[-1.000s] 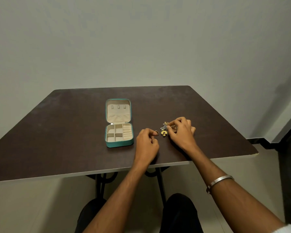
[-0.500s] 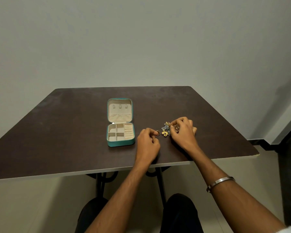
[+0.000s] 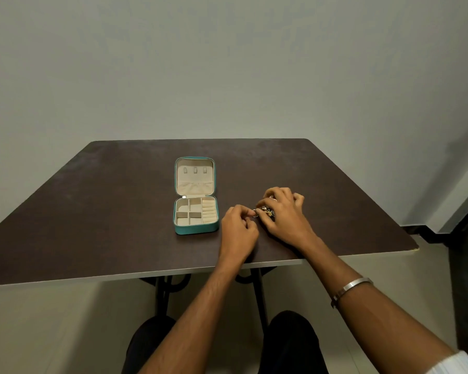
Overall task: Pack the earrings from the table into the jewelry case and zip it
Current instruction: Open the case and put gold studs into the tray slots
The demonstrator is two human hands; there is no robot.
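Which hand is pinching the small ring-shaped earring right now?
The left hand: its fingertips pinch the hoop earring. The right hand instead covers the earring pile, farther from the case.

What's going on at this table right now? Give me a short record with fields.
table: dark brown top
jewelry case: teal, open, lid back, cream compartments look empty
earrings: small pile right of the case, partly hidden by fingers
left hand: pinches a small ring-shaped earring
right hand: curled over the pile
bracelet: silver band on right forearm
zip: not yet closed
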